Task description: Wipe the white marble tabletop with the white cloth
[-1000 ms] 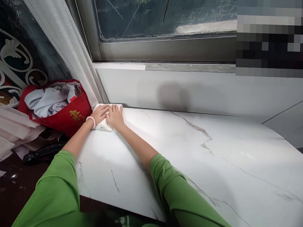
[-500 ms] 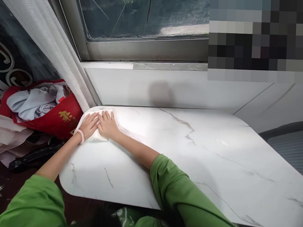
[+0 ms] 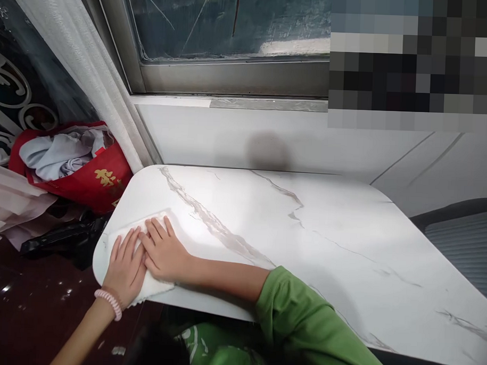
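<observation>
Head view: left hand (image 3: 125, 269) and right hand (image 3: 165, 253) lie flat, side by side, fingers extended, each grip released, pressing a white cloth (image 3: 152, 290) onto the near left corner of the marble desk (image 3: 305, 248).

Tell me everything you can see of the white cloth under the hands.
The white cloth looks like soft fabric, lying flat at the near left corner of the marble-look tabletop. Its near edge overhangs the table rim slightly. The left hand and right hand press flat on it side by side, covering most of it.
</observation>
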{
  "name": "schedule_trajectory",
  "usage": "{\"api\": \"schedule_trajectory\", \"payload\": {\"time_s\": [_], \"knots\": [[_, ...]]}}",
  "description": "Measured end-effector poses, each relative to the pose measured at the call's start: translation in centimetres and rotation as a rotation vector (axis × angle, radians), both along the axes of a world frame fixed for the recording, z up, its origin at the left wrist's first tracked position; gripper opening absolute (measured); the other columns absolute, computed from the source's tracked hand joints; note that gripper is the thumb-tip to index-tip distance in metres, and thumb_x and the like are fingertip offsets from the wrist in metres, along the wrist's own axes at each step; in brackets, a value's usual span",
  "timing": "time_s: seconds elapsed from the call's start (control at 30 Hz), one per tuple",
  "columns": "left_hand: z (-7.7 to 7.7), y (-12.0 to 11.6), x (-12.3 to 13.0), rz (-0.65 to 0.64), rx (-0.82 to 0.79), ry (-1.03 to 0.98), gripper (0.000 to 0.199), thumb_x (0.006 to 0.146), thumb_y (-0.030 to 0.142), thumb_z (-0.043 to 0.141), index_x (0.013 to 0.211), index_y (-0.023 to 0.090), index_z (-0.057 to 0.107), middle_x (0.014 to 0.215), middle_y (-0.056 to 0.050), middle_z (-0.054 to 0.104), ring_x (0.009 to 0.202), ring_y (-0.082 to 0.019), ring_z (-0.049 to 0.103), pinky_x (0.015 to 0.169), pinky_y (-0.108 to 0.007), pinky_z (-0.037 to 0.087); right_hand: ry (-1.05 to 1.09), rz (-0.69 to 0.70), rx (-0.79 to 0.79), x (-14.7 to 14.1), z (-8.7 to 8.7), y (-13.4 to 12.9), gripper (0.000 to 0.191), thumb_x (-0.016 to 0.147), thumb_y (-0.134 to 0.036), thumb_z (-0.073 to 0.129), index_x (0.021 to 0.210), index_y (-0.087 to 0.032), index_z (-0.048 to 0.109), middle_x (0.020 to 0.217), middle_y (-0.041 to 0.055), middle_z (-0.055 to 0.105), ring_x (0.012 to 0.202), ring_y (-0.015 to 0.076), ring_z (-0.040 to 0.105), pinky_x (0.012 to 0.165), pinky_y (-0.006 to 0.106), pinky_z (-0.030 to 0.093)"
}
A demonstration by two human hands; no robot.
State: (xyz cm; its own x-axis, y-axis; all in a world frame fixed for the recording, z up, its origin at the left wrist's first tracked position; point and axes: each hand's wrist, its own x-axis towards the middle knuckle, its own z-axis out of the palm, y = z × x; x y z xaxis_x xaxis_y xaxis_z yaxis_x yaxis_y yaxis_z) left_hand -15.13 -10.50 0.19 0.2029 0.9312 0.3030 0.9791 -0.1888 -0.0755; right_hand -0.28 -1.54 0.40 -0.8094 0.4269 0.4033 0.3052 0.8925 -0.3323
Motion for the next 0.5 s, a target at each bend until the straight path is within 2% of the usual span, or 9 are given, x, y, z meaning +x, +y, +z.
{"api": "schedule_trajectory", "payload": {"time_s": [0.1, 0.23, 0.33, 0.5], "knots": [[0.0, -0.4, 0.5, 0.024, -0.017, -0.017, 0.056, 0.087, 0.018, 0.032, 0.143, 0.015, 0.031, 0.144, -0.021, 0.039, 0.139, -0.031, 0.029, 0.112, -0.055, 0.022, -0.005, 0.017, -0.015, 0.4, 0.2, -0.1, 0.055, 0.087, -0.032, 0.045, 0.134, -0.003, 0.045, 0.142, 0.0259, 0.041, 0.135, 0.0364, 0.03, 0.113, 0.059, 0.014], [0.2, 1.9, 0.2, 0.024, -0.053, -0.038, 0.056, 0.087, 0.019, 0.031, 0.142, 0.014, 0.034, 0.145, -0.019, 0.039, 0.139, -0.03, 0.029, 0.112, -0.054, 0.021, -0.002, -0.029, -0.028, -0.1, -0.1, 1.4, 0.055, 0.088, -0.03, 0.043, 0.135, -0.003, 0.044, 0.142, 0.0244, 0.041, 0.135, 0.0348, 0.031, 0.114, 0.057, 0.013], [0.3, 5.9, -0.3, -0.011, -0.096, -0.053, 0.053, 0.088, 0.02, 0.029, 0.14, 0.013, 0.037, 0.147, -0.017, 0.037, 0.139, -0.028, 0.028, 0.113, -0.052, 0.019, -0.024, -0.123, -0.022, -0.4, -0.5, 4.0, 0.054, 0.089, -0.029, 0.041, 0.137, -0.003, 0.042, 0.144, 0.0232, 0.04, 0.135, 0.0345, 0.031, 0.114, 0.056, 0.011], [0.0, 16.3, -0.1, -0.07, -0.159, -0.071, 0.047, 0.091, 0.023, 0.03, 0.133, 0.011, 0.045, 0.145, -0.016, 0.041, 0.137, -0.026, 0.031, 0.115, -0.048, 0.017, -0.072, -0.351, -0.05, -0.1, -1.0, 11.1, 0.053, 0.09, -0.024, 0.038, 0.139, -0.003, 0.04, 0.145, 0.0208, 0.039, 0.136, 0.0333, 0.03, 0.114, 0.053, 0.012]]}}
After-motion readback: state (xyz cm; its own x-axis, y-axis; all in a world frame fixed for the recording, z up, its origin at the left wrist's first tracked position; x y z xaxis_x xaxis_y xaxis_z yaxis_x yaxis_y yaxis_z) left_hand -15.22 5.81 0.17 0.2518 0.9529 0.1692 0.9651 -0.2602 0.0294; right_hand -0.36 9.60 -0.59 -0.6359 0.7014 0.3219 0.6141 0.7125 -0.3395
